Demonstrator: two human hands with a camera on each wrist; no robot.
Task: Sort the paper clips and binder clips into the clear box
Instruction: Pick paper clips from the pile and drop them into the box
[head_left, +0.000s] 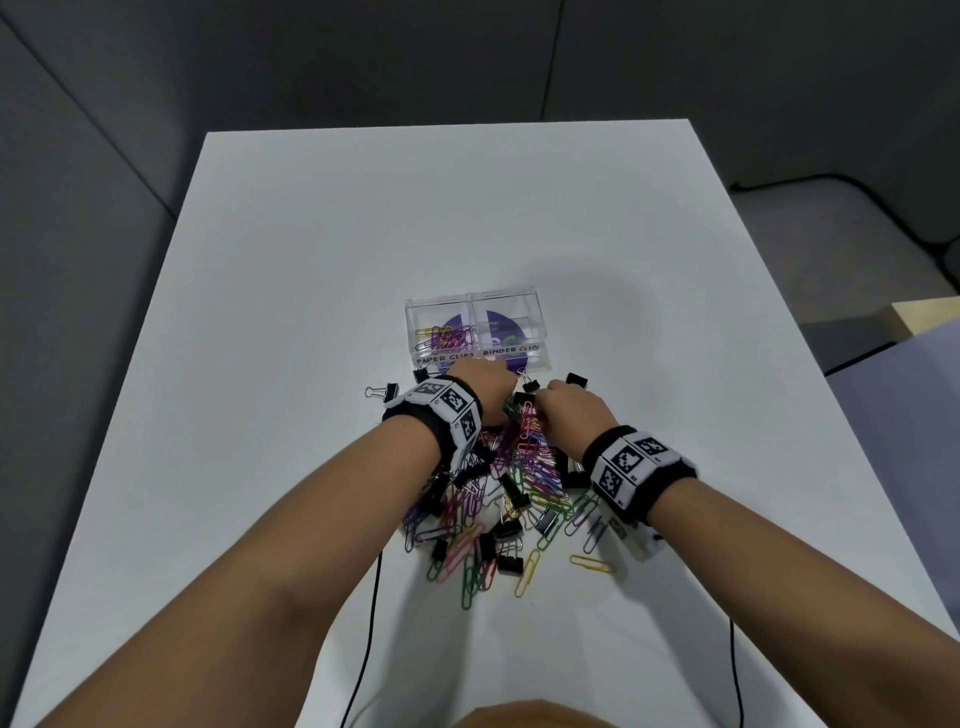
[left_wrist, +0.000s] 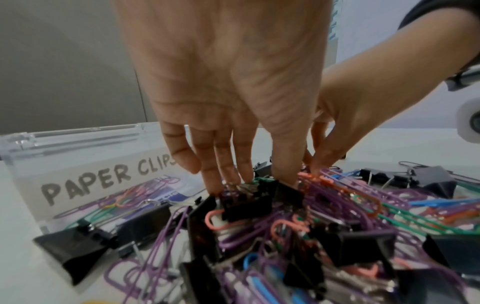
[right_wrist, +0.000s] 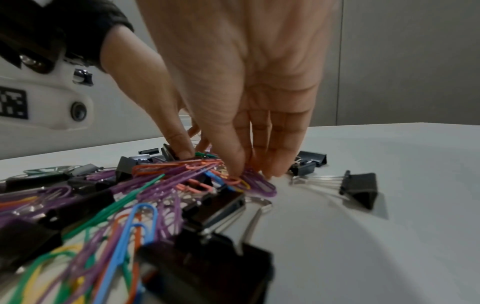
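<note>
The clear box (head_left: 537, 317) stands behind a pile of coloured paper clips (head_left: 524, 467) and black binder clips (head_left: 506, 530). Its left compartment, labelled PAPER CLIPS (left_wrist: 78, 185), holds several paper clips. My left hand (head_left: 483, 384) reaches down into the pile's far end; its fingertips (left_wrist: 233, 179) and thumb stand on either side of a black binder clip (left_wrist: 249, 203), and whether they grip it is unclear. My right hand (head_left: 566, 410) is beside it, with thumb and fingertips (right_wrist: 235, 170) pinching purple and pink paper clips (right_wrist: 257, 185).
The white table (head_left: 311, 260) has bare surface all round the box. Stray binder clips lie at the left (head_left: 382, 391) and right (head_left: 576, 379) of the hands. Two thin black cables (head_left: 371, 623) run towards the table's near edge.
</note>
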